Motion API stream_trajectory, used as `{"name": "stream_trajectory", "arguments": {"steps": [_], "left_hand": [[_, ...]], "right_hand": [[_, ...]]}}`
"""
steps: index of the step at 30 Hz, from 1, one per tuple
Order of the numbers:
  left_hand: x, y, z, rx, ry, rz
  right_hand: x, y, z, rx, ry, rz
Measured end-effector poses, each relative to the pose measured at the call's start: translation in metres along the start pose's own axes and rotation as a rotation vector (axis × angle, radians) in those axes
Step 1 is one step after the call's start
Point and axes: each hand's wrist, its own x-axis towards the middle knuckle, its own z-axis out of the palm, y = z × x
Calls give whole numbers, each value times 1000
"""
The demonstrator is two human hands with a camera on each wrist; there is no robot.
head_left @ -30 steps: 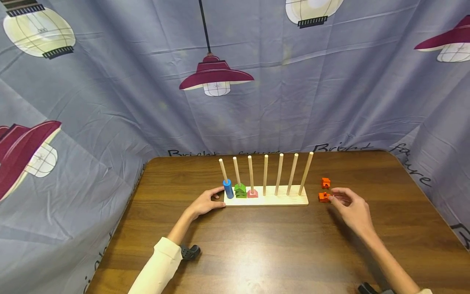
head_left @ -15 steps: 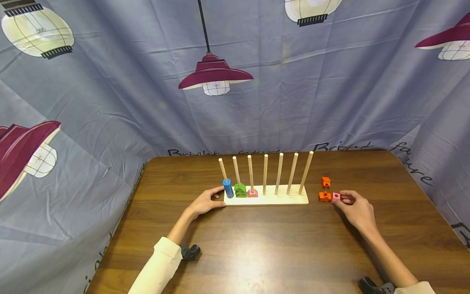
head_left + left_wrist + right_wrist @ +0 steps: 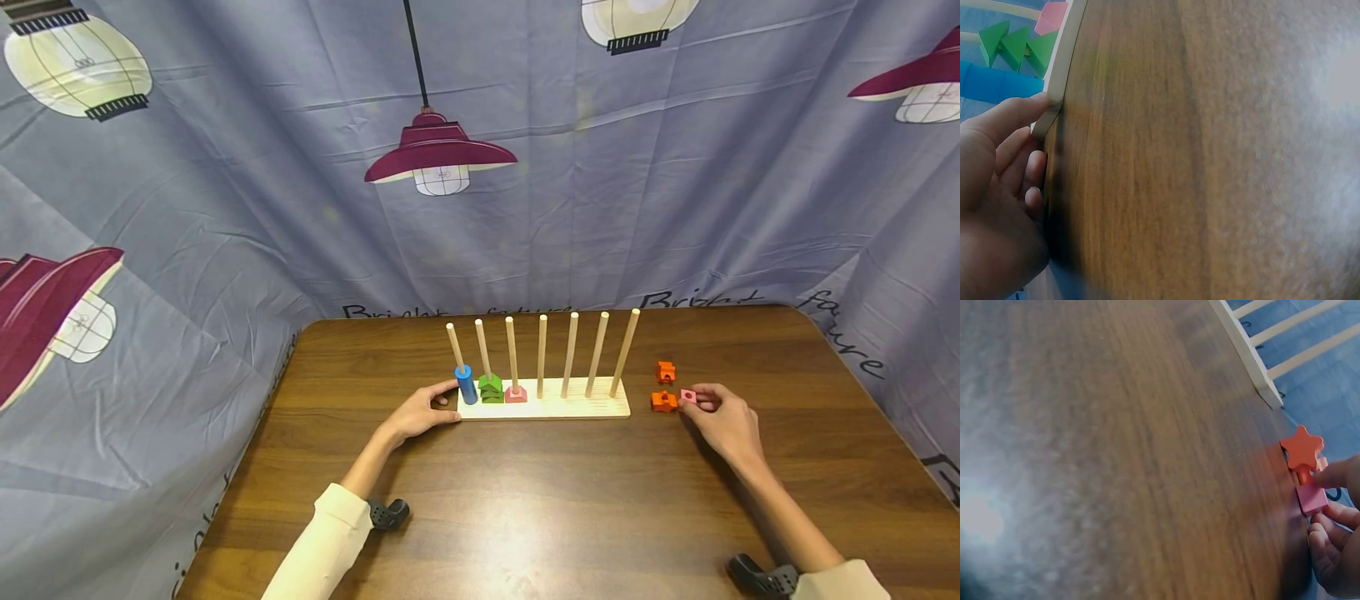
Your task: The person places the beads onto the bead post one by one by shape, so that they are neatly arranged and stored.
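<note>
A pale wooden peg board [image 3: 555, 409] with several upright dowels [image 3: 571, 354] stands on the table. My left hand [image 3: 420, 413] grips its left end, thumb at the front corner, fingers at the side and back. A blue cylinder [image 3: 466, 386], green triangular blocks [image 3: 491, 390] and a pink block [image 3: 515, 394] sit on the three leftmost dowels. Right of the board, my right hand [image 3: 726, 425] pinches a small pink block with a hole [image 3: 687, 397] between thumb and fingers. Close beside this block is an orange star-shaped block [image 3: 1302, 448]; the star outline shows in the right wrist view.
Another orange block [image 3: 666, 372] lies a little farther back on the brown wooden table [image 3: 525, 500]. A grey curtain [image 3: 540, 208] printed with lamps hangs behind the table. Black bands with camera pods [image 3: 390, 514] sit on both wrists.
My right hand has moved from beside the front orange block slightly right, and the pink block has come into view in its fingers. Since then it has shifted slightly farther back. My left hand stays put.
</note>
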Motion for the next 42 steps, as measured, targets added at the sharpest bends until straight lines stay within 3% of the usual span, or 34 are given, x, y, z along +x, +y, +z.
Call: {"name": "stream_trajectory", "arguments": {"steps": [12,22,26,32,37,42], "left_hand": [[-1,1,0,-6,4,-4],[0,0,0,-5,4,-7],[0,-1,0,-2,3,-4],[0,-2,0,-9,-3,-4],[-1,-2,-1,-12,1,-8],[-1,-1,-1,-3,-3,-3]], "right_hand": [[1,4,-1,-21,6,21],[-3,-6,-10,9,89,20],[-5,-28,-18,108,161,-7],[-9,-80,-30,407,232,-52],[-10,-129,-34,565,214,-146],[-10,-173,-30,637,148,-312]]}}
